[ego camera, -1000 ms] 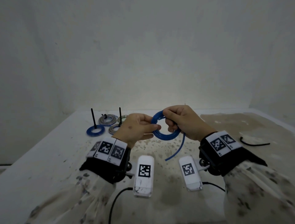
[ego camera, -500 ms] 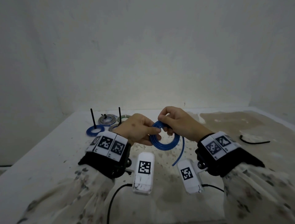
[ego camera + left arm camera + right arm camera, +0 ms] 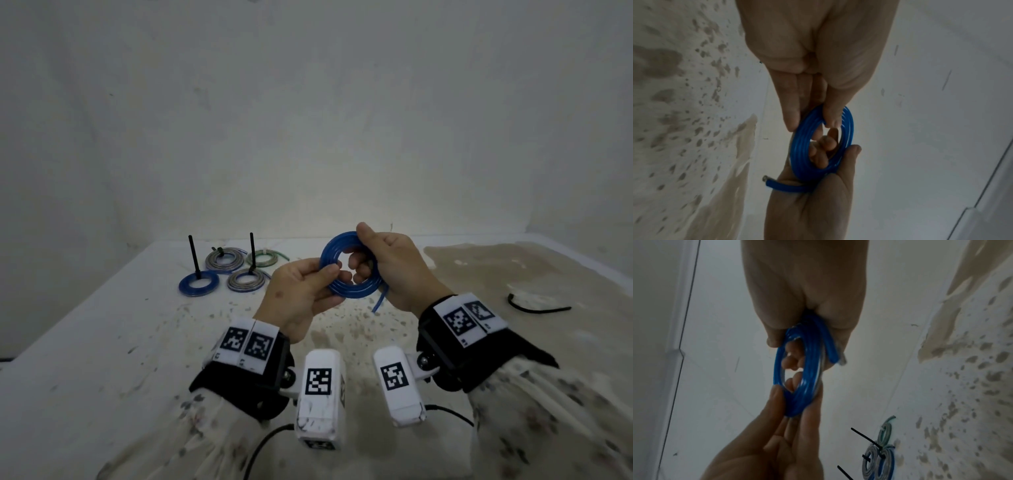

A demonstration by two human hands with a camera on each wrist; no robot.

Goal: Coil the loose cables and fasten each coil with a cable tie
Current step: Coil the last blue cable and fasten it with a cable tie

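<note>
A: Entry, blue coil [image 3: 349,270]. Where is it?

B: Held in the air above the table [image 3: 102,342], between both hands, standing roughly upright. Several turns lie side by side. One short free end [image 3: 379,302] hangs from the coil's lower right side.

A: Grip, left hand [image 3: 301,294]?

B: Thumb and fingers pinch the coil's left side, narrow grip; the left wrist view shows the thumb [image 3: 833,113] pressed over the strands.

A: Right hand [image 3: 394,270]?

B: Curled round the coil's right side, thumb on its top edge, fingers passing through the centre. In the right wrist view the strands run into the closed fist [image 3: 807,296].

A: Other items, relative to the coil?

B: To its left, lying on the table: a finished blue coil [image 3: 198,284] and three grey and green coils [image 3: 226,261], with black cable ties [image 3: 193,253] sticking upright from two of them. Well to its right, a loose black cable tie [image 3: 534,306] lies flat on the table. No tie visible on the held coil.
</note>
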